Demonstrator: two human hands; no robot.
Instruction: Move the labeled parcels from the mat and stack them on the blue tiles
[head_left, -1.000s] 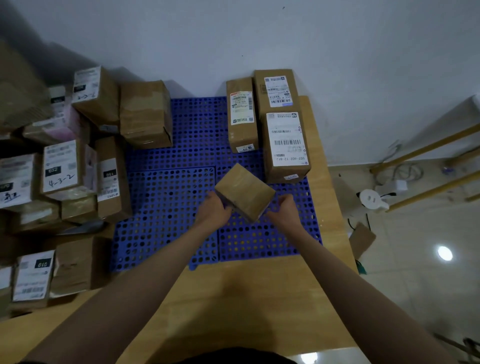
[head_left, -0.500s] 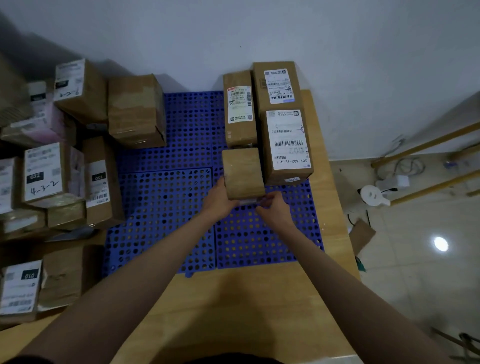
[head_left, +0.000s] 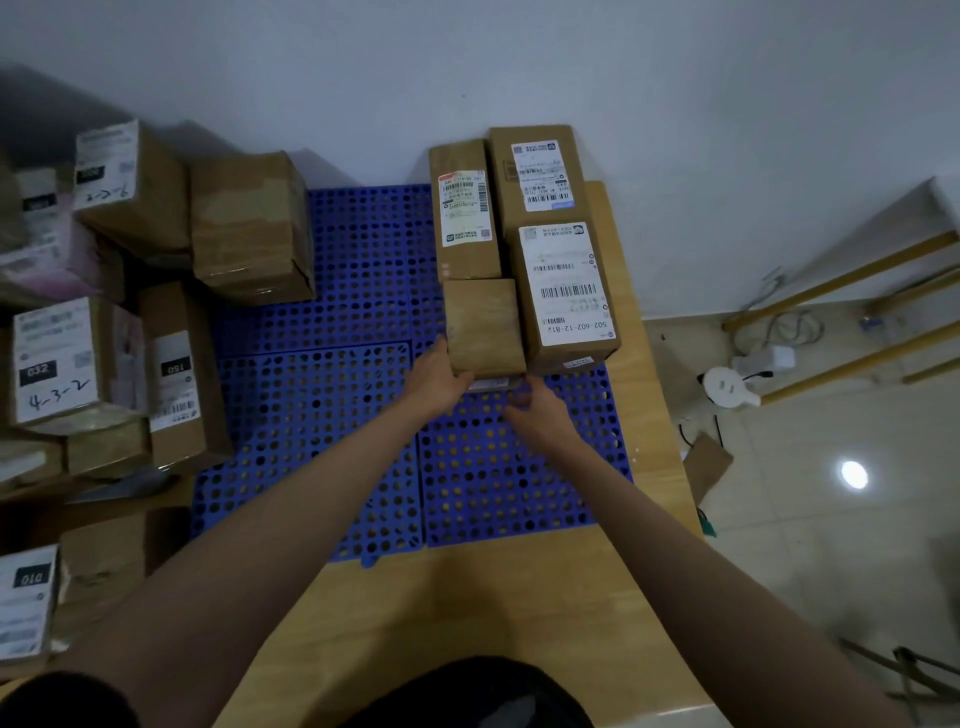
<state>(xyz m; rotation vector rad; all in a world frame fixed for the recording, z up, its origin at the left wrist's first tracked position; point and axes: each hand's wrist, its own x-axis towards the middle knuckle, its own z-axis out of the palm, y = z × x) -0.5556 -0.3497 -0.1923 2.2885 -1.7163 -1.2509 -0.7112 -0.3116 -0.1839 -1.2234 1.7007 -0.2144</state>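
The wooden table (head_left: 467, 613) carries the blue tiles (head_left: 322, 426), a perforated plastic sheet that serves here as the landmark. Off the tiles' left edge stands a crowd of cardboard parcels, among them a box marked 032 (head_left: 57, 364), a narrow box marked 150 (head_left: 179, 374) whose foot meets the tiles, and a plain taped carton (head_left: 252, 228) at the tiles' far left corner. On the far right part of the tiles three labeled parcels stand packed together: a big one with a long white label (head_left: 566, 296) along the right edge, another big one (head_left: 540, 176) behind it against the wall, and a slimmer one (head_left: 465, 213) to their left. The plain brown parcel (head_left: 483, 327) sits on the tiles directly in front of the slimmer one, touching the long-labeled parcel on its right. The left hand (head_left: 434, 379) holds this brown parcel at its near left corner, fingers curled against the side. The right hand (head_left: 537, 415) is at the parcel's near bottom edge, fingers bent toward a small white slip (head_left: 488, 385) there; whether they grip it cannot be told.
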